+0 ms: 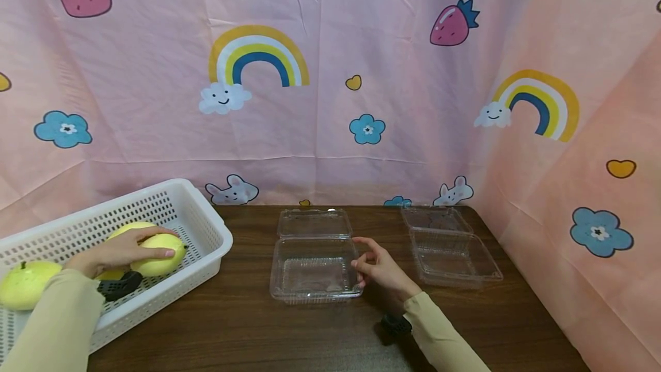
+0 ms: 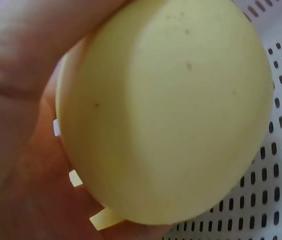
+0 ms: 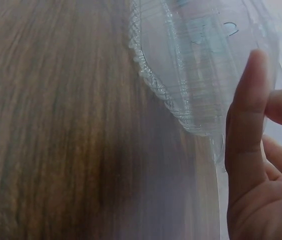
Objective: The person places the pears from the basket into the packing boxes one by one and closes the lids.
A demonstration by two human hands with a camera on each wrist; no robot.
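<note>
My left hand [image 1: 116, 252] reaches into a white perforated basket [image 1: 219, 234] and grips a yellow pear [image 1: 157, 268]. That pear [image 2: 181, 115] fills most of the left wrist view, with the basket's slotted wall beside it. At the table's middle lies an open clear plastic clamshell container [image 1: 315, 294], its lid folded back. My right hand [image 1: 382, 271] pinches the container's right edge. In the right wrist view the thumb [image 3: 248, 120] is on the near side of the clear wall [image 3: 181, 60], with fingers behind it.
Another pear [image 1: 28, 286] lies at the basket's left, and one more [image 1: 135, 226] shows behind my left hand. A second open clear container [image 1: 457, 277] stands to the right on the brown wooden table [image 1: 248, 326]. Patterned pink cloth [image 1: 330, 182] hangs behind and at the right.
</note>
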